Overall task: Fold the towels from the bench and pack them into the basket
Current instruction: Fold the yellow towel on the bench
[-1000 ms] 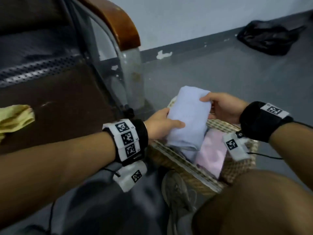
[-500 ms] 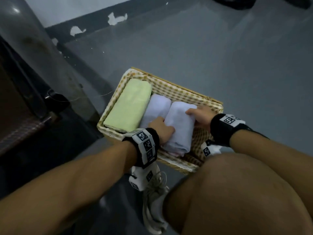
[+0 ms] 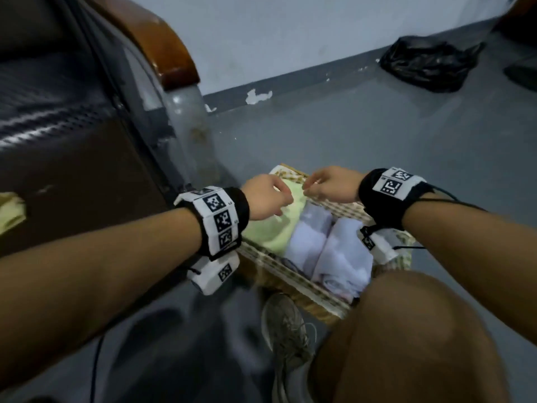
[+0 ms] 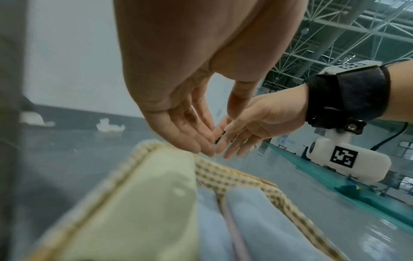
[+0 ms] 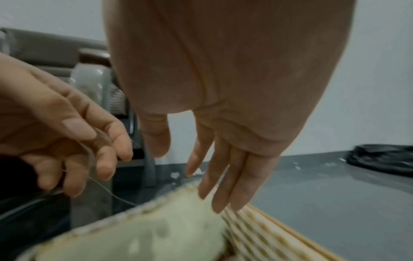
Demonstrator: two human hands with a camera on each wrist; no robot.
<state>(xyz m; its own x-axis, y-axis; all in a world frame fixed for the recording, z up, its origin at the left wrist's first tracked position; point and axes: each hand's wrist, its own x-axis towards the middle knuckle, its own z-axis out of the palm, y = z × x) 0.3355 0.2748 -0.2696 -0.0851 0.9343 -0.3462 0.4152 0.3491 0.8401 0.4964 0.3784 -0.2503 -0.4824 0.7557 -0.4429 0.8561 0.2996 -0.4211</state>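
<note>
A woven basket with a checked lining stands on the floor by the bench. Side by side in it lie a folded green towel and two folded pale lavender towels. My left hand and right hand hover close together above the basket's far end, fingers relaxed and holding nothing. In the left wrist view, straight left fingers nearly meet the right hand over the green towel. The right wrist view shows loose right fingers just above the basket rim. A crumpled yellow towel lies on the bench.
The brown bench seat with its wooden armrest and metal leg stands left of the basket. My knee and shoe press against the basket's near side. A black bag lies by the far wall.
Both hands set the pale towel into the basket beside the others, let go of it and rose above the basket's far end. The head view lifted back toward the bench.
</note>
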